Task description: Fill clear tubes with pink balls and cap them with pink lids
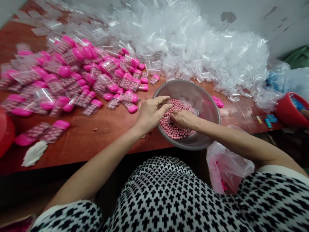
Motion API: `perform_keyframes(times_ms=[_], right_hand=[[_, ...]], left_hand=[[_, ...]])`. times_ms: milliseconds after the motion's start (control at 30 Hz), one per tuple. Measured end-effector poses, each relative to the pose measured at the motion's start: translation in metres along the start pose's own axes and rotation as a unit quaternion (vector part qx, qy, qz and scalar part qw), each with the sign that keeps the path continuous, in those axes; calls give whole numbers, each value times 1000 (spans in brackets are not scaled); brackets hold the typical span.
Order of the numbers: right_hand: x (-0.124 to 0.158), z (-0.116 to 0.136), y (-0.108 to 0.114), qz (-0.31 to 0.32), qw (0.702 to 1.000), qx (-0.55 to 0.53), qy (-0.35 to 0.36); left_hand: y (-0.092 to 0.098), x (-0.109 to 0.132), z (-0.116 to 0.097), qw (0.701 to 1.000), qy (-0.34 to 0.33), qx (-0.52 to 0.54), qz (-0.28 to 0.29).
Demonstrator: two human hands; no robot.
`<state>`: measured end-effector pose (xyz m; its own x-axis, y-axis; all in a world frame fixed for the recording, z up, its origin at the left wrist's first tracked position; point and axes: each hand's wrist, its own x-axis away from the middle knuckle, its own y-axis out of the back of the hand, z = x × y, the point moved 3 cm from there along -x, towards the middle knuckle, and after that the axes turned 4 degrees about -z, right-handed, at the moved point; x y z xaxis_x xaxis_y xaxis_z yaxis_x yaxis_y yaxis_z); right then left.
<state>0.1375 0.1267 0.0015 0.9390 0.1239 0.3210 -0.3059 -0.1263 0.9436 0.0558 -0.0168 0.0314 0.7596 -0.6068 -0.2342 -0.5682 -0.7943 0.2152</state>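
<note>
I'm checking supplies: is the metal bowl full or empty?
Partly filled: pink beads lie toward the left in the metal bowl, leaving bare metal at right.

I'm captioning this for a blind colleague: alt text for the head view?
A person's right hand is among pink beads in a metal bowl, the left hand at the bowl's left side. Pink-capped bead packs lie left; clear plastic pieces are heaped behind.

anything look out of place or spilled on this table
A crumpled white scrap lies by the front edge of the red tabletop at left, unlike the pink-capped packs beside it. A small pinkish speck lies alone, outside the metal bowl.
</note>
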Motion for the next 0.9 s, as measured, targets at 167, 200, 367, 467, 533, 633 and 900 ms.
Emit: perform_keyframes(times_ms=[167, 200, 367, 467, 533, 633, 900], right_hand=[[7, -11, 7, -67, 926, -371, -22], [13, -15, 8, -74, 880, -469, -24], [44, -25, 20, -130, 714, -687, -32], [54, -23, 24, -146, 690, -709, -33], [58, -21, 23, -147, 681, -717, -34], [67, -26, 20, -165, 721, -670, -62], [101, -41, 48, -327, 876, -351, 40]], left_hand=[[2, 0, 2, 999, -25, -1, -20], [3, 1, 0, 999, -32, -4, -20], [-9, 0, -13, 997, -38, -25, 63], [-27, -2, -18, 989, -33, 31, 140], [-37, -4, -17, 985, -15, 77, 155], [-47, -6, -12, 981, 32, 127, 140], [-56, -4, -19, 962, 70, 158, 212]])
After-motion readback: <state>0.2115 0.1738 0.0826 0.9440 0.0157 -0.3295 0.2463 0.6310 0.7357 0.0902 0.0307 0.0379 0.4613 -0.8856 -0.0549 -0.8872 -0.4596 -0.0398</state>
